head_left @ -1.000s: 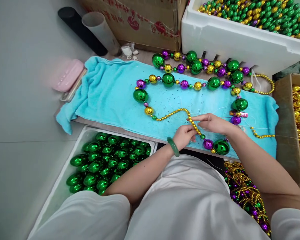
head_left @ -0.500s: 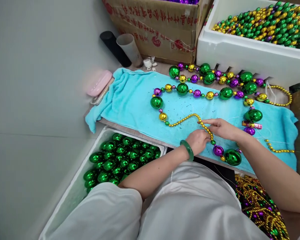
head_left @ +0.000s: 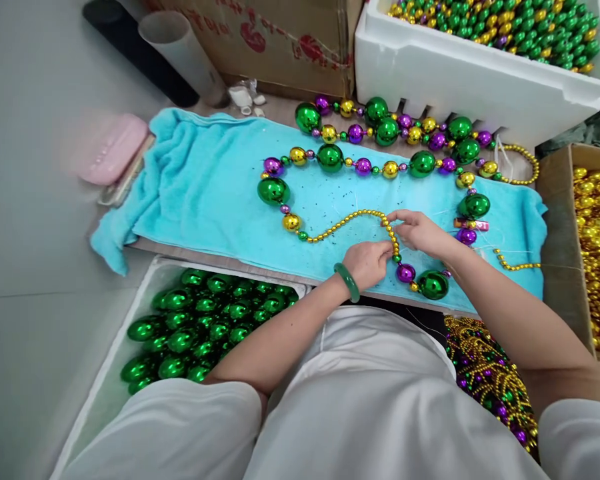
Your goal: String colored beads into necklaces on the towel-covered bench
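A necklace of shiny green, purple and gold beads winds across a turquoise towel (head_left: 220, 180). Its run of small gold beads (head_left: 353, 216) curves down between my hands. My left hand (head_left: 367, 263), with a green bangle (head_left: 347, 283) at the wrist, is closed, its fingertips pinching the strand just above a small green bead. From the right, my right hand (head_left: 420, 233) reaches over with its fingertips on the gold beads a little higher up. A purple bead (head_left: 405, 273) and a big green bead (head_left: 433, 285) lie just below my hands.
A foam box of green balls (head_left: 180, 333) stands at lower left. Behind the towel are a cardboard box (head_left: 280, 60) and a white foam box (head_left: 445, 87) full of beads. Gold beads fill a carton (head_left: 563, 233) at right. A pink case (head_left: 117, 148) lies at left.
The view has shifted, so the scene sits further left and the carton of gold beads shows at right. My hands stay at the same stretch of gold beads, with little finger movement.
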{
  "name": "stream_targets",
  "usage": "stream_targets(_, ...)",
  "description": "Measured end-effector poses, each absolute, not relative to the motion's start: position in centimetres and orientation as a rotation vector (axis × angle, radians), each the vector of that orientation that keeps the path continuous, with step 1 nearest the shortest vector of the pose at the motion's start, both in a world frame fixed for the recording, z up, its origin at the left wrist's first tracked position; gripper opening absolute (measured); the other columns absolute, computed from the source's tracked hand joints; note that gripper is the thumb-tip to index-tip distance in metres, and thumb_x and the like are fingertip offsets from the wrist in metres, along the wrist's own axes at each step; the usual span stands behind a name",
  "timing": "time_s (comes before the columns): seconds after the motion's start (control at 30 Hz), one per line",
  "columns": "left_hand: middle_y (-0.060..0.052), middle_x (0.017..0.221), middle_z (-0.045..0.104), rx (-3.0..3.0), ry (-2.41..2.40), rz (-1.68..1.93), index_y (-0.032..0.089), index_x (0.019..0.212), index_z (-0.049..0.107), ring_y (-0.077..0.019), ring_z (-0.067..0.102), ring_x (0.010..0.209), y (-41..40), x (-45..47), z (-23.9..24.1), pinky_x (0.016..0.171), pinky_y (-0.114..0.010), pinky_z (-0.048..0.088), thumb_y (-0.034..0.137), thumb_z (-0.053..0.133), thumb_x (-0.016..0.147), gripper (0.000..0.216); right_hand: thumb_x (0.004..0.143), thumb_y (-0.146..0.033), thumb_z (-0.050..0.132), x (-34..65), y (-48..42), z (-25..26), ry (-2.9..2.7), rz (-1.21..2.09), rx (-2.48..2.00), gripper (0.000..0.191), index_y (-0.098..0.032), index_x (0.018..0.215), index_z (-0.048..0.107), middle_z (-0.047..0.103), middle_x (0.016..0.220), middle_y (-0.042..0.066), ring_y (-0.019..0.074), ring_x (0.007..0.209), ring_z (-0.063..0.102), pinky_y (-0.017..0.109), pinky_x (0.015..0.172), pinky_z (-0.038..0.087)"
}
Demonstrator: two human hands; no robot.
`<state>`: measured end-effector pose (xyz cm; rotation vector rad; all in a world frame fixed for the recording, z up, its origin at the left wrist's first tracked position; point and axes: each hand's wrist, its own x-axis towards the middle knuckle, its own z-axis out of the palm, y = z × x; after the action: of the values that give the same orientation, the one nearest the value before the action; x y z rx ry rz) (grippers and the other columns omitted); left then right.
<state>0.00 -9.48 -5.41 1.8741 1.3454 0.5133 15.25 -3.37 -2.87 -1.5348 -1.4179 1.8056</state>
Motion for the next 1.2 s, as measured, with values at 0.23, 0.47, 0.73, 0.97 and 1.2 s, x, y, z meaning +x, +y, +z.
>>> stream_targets(0.23,-0.002,0.064,0.063,1.772,1.413,0.538,0.024,0.075,0.068,-0.0198,0.054,0.063,-9.0,0.3,-5.6,0.062,-0.029,0.031,0.023,0.053,0.084,0.018,0.063,-0.014,0.047,15.4,-3.6,-2.8,-1.175,1.671,-1.601,0.018,-0.019,0.080,0.052,0.028,0.036,-0.012,0.0062,0.030,0.021,0.018,0.032,0.017)
stream_targets(0.47,-0.005,0.080,0.064,1.744,1.354,0.770,0.021,0.068,0.068,-0.0222,0.056,0.087,-8.2,-1.2,-4.1,0.087,-0.034,0.038,0.023,0.061,0.076,0.010,0.064,-0.016,0.050,16.7,-4.0,-1.7,-1.063,1.661,-1.511,0.016,-0.019,0.080,0.051,0.031,0.041,-0.011,0.0049,0.033,0.021,0.018,0.034,0.015)
stream_targets(0.73,-0.007,0.082,0.064,0.515,0.700,1.057,0.016,0.063,0.054,-0.0202,0.062,0.088,-8.3,0.1,-4.4,0.063,-0.026,0.046,0.026,0.062,0.072,0.016,0.068,-0.019,0.053,16.2,-4.7,-2.7,-1.021,1.701,-1.568,0.011,-0.018,0.079,0.052,0.032,0.040,-0.011,0.0052,0.032,0.023,0.019,0.033,0.015)
stream_targets(0.97,0.002,0.058,0.050,0.420,0.749,0.909,0.014,0.070,0.053,-0.0082,0.050,0.050,-8.1,0.7,-5.1,0.048,-0.020,0.041,0.020,0.065,0.074,0.014,0.068,-0.016,0.052,16.1,-4.7,-3.0,-1.016,1.700,-1.553,0.013,-0.018,0.081,0.051,0.032,0.040,-0.011,0.0053,0.031,0.025,0.018,0.032,0.017)
stream_targets(1.2,0.003,0.057,0.047,0.375,0.791,0.889,0.015,0.070,0.049,-0.0078,0.048,0.050,-8.5,1.1,-5.5,0.048,-0.019,0.039,0.017,0.061,0.077,0.014,0.067,-0.012,0.048,16.6,-4.3,-3.6,-0.966,1.640,-1.611,0.014,-0.019,0.079,0.049,0.030,0.039,-0.011,0.0058,0.030,0.022,0.018,0.031,0.017)
